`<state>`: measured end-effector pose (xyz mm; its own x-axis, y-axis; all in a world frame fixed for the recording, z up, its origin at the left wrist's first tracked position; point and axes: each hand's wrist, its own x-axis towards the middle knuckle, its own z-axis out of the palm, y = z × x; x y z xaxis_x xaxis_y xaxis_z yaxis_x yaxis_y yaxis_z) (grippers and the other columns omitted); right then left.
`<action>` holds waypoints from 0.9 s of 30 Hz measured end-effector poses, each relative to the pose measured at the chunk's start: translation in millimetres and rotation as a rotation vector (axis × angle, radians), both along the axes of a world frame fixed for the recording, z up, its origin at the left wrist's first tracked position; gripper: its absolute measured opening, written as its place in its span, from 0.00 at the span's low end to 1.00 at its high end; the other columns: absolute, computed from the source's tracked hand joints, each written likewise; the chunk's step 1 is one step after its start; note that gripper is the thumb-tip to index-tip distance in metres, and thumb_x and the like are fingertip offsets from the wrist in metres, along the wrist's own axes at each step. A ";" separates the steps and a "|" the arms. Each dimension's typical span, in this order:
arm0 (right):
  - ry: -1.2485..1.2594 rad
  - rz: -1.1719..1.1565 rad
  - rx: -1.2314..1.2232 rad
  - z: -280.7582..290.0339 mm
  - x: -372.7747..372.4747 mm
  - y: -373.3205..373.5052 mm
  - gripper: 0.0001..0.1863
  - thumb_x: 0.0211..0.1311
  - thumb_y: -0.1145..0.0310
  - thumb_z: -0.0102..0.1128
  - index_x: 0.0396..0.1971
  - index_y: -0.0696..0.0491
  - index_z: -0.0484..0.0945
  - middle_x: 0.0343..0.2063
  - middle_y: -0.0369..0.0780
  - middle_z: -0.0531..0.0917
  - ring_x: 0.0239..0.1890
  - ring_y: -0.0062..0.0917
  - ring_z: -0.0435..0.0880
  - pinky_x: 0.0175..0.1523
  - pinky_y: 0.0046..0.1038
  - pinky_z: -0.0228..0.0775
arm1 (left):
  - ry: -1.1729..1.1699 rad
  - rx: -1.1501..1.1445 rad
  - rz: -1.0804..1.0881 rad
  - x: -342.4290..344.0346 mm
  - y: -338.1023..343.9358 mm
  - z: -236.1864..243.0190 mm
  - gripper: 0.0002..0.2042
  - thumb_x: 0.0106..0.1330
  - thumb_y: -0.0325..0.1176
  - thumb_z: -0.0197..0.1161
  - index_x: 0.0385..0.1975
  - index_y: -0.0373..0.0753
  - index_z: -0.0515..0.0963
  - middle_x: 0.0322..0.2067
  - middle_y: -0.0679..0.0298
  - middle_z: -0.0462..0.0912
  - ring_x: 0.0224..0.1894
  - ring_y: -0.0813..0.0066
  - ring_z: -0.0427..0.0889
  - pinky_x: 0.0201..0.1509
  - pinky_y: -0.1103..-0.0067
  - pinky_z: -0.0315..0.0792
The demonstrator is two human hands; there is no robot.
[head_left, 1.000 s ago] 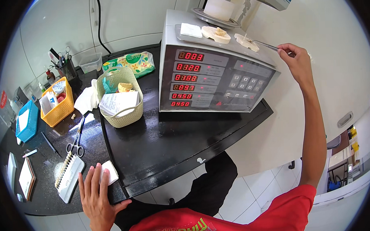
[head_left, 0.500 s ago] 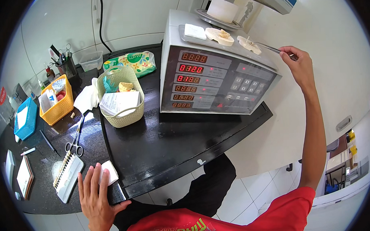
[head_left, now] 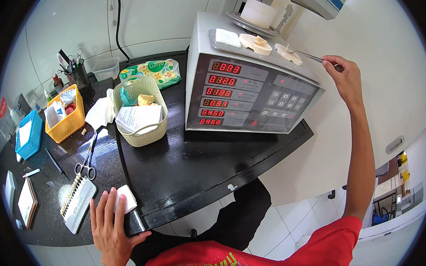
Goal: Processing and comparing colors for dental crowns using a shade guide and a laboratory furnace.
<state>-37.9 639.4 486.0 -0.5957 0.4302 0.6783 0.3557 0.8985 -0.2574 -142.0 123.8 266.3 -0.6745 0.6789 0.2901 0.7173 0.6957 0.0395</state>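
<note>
My right hand (head_left: 345, 79) is closed round the handle of slim metal tweezers (head_left: 310, 56). Their tips meet a small piece on a flat, off-white firing tray (head_left: 291, 56) lying on top of the grey furnace (head_left: 192, 87). Whether the tips grip that piece is too small to tell. Beside it on the furnace top sit another off-white disc (head_left: 250, 43) bearing a beige piece, and a white square pad (head_left: 228, 37). At the counter's near edge my left hand (head_left: 111, 230) lies flat with fingers spread, its fingertips against a folded white cloth (head_left: 126, 198).
A tooth shade guide (head_left: 79, 212), scissor-handled forceps (head_left: 87, 161) and a cream basket (head_left: 143, 138) with papers stand on the black counter (head_left: 177, 176). Yellow (head_left: 65, 133) and blue (head_left: 29, 149) baskets are farther left. A round plate with a white block (head_left: 258, 12) sits behind the furnace top.
The furnace's red display digits look different and more are lit. Both hands and the tweezers hold nearly the same place; the view has shifted slightly.
</note>
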 end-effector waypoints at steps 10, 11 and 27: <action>-0.033 -0.057 0.015 5.2 0.7 -9.4 0.13 0.61 0.65 0.64 0.38 0.58 0.86 0.24 0.35 0.83 0.26 0.16 0.75 0.35 0.21 0.67 | -0.010 0.007 -0.007 -0.7 -0.2 -0.2 0.53 0.38 0.68 0.67 0.63 0.36 0.69 0.65 0.53 0.68 0.68 0.52 0.65 0.74 0.52 0.50; -0.034 -0.056 0.015 5.5 0.3 -9.8 0.13 0.61 0.65 0.64 0.38 0.58 0.86 0.24 0.35 0.83 0.26 0.16 0.75 0.35 0.21 0.67 | -0.011 0.007 -0.006 -0.6 -0.2 -0.2 0.53 0.38 0.68 0.67 0.63 0.36 0.69 0.65 0.53 0.68 0.68 0.52 0.65 0.74 0.52 0.50; -0.038 -0.073 0.067 10.5 -1.4 -13.8 0.13 0.60 0.64 0.64 0.37 0.59 0.86 0.21 0.34 0.79 0.24 0.16 0.70 0.32 0.21 0.63 | -0.029 0.025 -0.002 -0.2 0.5 1.1 0.52 0.37 0.66 0.69 0.62 0.36 0.70 0.65 0.53 0.69 0.68 0.52 0.65 0.74 0.52 0.50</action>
